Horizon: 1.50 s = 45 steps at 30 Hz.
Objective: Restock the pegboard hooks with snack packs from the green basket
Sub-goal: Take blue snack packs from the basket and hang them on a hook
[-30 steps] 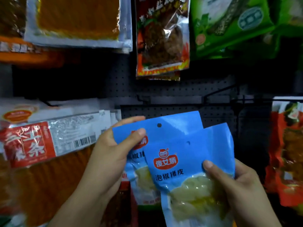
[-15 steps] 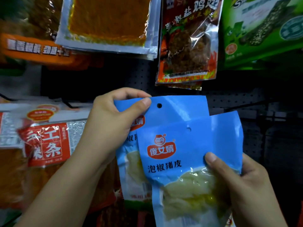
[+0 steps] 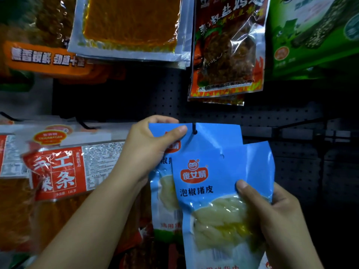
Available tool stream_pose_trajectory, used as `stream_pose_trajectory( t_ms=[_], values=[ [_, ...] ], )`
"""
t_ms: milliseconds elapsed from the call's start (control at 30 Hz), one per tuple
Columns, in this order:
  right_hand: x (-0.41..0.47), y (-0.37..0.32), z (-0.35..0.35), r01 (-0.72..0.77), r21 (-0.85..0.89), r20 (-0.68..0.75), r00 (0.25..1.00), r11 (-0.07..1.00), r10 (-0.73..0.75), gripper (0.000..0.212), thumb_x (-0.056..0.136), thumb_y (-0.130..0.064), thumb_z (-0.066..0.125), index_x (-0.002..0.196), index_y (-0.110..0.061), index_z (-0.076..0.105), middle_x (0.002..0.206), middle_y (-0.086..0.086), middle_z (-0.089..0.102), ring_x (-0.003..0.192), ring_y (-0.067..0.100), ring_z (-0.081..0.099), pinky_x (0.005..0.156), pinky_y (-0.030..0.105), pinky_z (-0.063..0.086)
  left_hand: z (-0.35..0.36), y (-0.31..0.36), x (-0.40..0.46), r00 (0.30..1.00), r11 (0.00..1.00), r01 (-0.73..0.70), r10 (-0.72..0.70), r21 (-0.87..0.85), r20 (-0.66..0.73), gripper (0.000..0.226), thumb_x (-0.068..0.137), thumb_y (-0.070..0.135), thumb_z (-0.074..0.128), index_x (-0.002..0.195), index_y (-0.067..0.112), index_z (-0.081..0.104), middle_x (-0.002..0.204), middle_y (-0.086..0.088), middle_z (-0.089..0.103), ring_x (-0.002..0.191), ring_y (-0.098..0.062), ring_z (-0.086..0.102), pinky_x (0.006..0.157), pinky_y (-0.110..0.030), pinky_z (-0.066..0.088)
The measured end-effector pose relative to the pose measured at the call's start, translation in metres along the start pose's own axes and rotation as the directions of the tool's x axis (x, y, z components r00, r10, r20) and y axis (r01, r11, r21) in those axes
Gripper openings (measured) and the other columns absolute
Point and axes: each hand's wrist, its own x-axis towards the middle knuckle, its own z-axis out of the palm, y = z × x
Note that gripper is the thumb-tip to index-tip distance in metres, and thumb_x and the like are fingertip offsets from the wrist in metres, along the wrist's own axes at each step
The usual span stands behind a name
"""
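Two blue snack packs with pale yellow contents are in front of the dark pegboard [image 3: 204, 111]. My left hand [image 3: 149, 150] pinches the top left corner of the rear blue pack [image 3: 215, 138], whose hang hole sits at the tip of a black hook [image 3: 194, 129]. My right hand [image 3: 272, 216] grips the front blue pack [image 3: 217, 191] by its right side, thumb on its face, lower and overlapping the rear pack. The green basket is out of view.
Hanging packs surround the spot: a red chicken pack [image 3: 227, 51] right above, an orange sheet pack [image 3: 132, 26], a green pack [image 3: 314, 32] at upper right, and red-and-white strip packs [image 3: 58, 167] at left. Bare pegboard and hooks [image 3: 310, 129] lie to the right.
Both hands have lifted the blue packs higher. The rear pack's hang hole has come up to the black hook tip. The view has shifted up and left.
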Motion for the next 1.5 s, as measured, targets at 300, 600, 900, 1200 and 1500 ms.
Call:
stream_pose_trajectory(
  t_ms=[300, 600, 900, 1200, 1500],
  values=[
    [0.050, 0.030, 0.013, -0.149, -0.016, -0.094, 0.985, 0.989, 0.147, 0.003, 0.083, -0.015, 0.070, 0.082, -0.016, 0.072, 0.073, 0.001, 0.076, 0.065, 0.019, 0.073, 0.054, 0.029, 0.058, 0.014, -0.063, 0.029, 0.996, 0.977, 0.068, -0.055, 0.200, -0.069, 0.020, 0.081, 0.016, 0.071, 0.093, 0.028, 0.060, 0.092, 0.002, 0.072, 0.085, -0.017, 0.069, 0.078, -0.041, 0.057],
    [0.104, 0.065, 0.024, -0.233, -0.080, -0.183, 0.959, 0.969, 0.216, 0.005, 0.084, -0.020, 0.070, 0.088, -0.016, 0.070, 0.084, 0.007, 0.075, 0.075, 0.026, 0.072, 0.075, 0.047, 0.060, 0.048, -0.104, 0.080, 0.992, 0.863, 0.111, -0.065, 0.493, -0.109, 0.025, 0.087, 0.017, 0.063, 0.110, 0.008, 0.060, 0.105, -0.008, 0.067, 0.086, -0.021, 0.062, 0.063, -0.026, 0.042],
    [0.144, 0.096, 0.030, -0.307, -0.124, -0.264, 0.927, 0.944, 0.267, 0.012, 0.078, -0.028, 0.072, 0.081, -0.018, 0.065, 0.082, 0.008, 0.073, 0.076, 0.030, 0.071, 0.076, 0.052, 0.058, 0.066, -0.119, 0.098, 0.989, 0.752, 0.142, -0.082, 0.644, -0.122, 0.033, 0.091, 0.017, 0.058, 0.116, 0.000, 0.045, 0.114, -0.022, 0.062, 0.103, -0.039, 0.059, 0.071, -0.037, 0.042],
    [0.111, 0.083, 0.007, -0.137, -0.360, -0.246, 0.968, 0.923, 0.048, 0.013, 0.082, -0.030, 0.070, 0.082, -0.018, 0.066, 0.085, 0.004, 0.068, 0.079, 0.022, 0.067, 0.067, 0.034, 0.054, 0.059, -0.122, 0.088, 0.984, 0.786, 0.176, -0.127, 0.593, -0.123, 0.042, 0.091, 0.022, 0.059, 0.121, -0.004, 0.044, 0.121, -0.021, 0.057, 0.109, -0.036, 0.056, 0.085, -0.039, 0.047],
    [0.063, 0.029, -0.003, -0.006, -0.018, -0.047, 0.999, 1.000, 0.005, 0.008, 0.077, -0.024, 0.075, 0.085, -0.022, 0.074, 0.085, -0.003, 0.077, 0.078, 0.016, 0.073, 0.065, 0.031, 0.060, 0.060, -0.076, 0.024, 0.965, 0.960, 0.262, -0.261, 0.102, -0.029, 0.041, 0.088, 0.054, 0.052, 0.117, 0.025, 0.044, 0.100, 0.008, 0.065, 0.077, -0.001, 0.068, 0.059, -0.020, 0.055]
  ],
)
